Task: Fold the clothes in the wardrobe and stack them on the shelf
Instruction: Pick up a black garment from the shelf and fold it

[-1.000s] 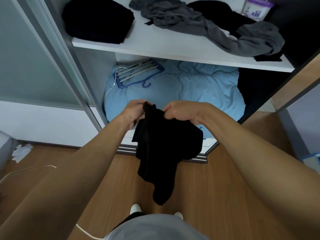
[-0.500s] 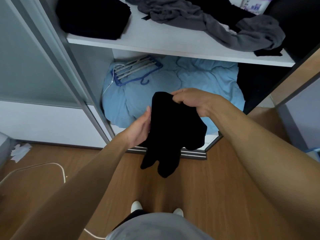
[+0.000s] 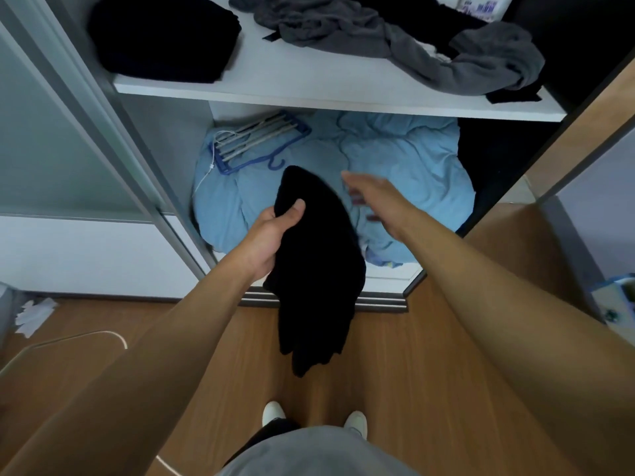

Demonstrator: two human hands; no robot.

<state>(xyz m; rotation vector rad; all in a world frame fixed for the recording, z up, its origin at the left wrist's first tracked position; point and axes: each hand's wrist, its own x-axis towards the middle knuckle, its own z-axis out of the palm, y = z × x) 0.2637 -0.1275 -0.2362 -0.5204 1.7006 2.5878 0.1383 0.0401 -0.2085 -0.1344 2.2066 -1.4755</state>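
Black garment (image 3: 319,262) in left hand (image 3: 275,231); container (image 3: 481,6) label blurred

A bunched black garment (image 3: 319,269) hangs limp, lower than the white shelf (image 3: 309,97).

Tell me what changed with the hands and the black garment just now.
The right hand let go of the black garment and moved off right, open. The left hand took hold and grips it alone. The grey clothes on the shelf stayed put.
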